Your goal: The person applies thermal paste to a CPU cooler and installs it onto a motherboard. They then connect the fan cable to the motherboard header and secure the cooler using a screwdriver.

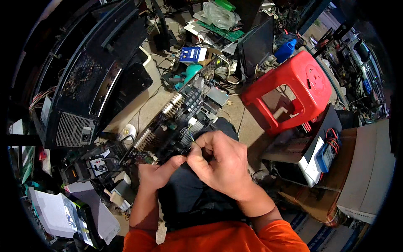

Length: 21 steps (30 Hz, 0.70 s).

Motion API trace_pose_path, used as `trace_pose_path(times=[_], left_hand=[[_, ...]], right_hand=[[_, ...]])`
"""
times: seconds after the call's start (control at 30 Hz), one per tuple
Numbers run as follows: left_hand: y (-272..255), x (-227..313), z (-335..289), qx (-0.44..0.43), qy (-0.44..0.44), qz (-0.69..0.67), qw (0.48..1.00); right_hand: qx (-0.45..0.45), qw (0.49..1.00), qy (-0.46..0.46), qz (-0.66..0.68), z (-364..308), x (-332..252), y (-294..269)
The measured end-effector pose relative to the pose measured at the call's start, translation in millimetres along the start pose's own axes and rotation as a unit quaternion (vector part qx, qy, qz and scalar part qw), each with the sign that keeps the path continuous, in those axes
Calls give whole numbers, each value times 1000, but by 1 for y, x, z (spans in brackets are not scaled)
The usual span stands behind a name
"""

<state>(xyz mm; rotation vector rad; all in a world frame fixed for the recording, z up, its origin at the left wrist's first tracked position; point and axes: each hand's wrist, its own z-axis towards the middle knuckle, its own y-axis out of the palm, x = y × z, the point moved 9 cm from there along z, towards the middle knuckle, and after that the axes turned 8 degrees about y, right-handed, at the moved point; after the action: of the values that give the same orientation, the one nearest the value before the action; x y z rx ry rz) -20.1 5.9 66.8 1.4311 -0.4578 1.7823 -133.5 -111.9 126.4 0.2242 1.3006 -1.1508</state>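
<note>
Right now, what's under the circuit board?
Dark trousers show past the near edge of the circuit board. The left hand is at its near end, fingers mostly out of sight. Whatever lies directly beneath is covered by the board; can't tell.

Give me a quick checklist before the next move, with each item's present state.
1. Left hand at the circuit board's near edge, thumb on top: ok.
2. Right hand at the near edge, fingers curled: ok.
3. Item between the right fingertips identified: cannot tell, too small and partly hidden.
4. Board resting on the dark trousers: cannot tell, contact hidden.
5. Red stool clear of both hands: ok.
6. Blue meter clear of both hands: ok.
</note>
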Motion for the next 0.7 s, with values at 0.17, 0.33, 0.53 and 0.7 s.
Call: trace_pose_path(times=[0.17, 0.33, 0.53, 0.7], left_hand=[[-1, -3, -4, 2, -14, 26, 1000], [2, -6, -4, -1, -23, 33, 999], [7, -7, 3, -16, 20, 67, 997], [3, -13, -5, 18, -28, 50, 998]], right_hand=[[57, 998, -35, -1, -8, 1, -3], [102, 993, 12, 59, -8, 15, -5], [27, 995, 58, 81, 1, 20, -2], [43, 998, 38, -11, 9, 20, -8]])
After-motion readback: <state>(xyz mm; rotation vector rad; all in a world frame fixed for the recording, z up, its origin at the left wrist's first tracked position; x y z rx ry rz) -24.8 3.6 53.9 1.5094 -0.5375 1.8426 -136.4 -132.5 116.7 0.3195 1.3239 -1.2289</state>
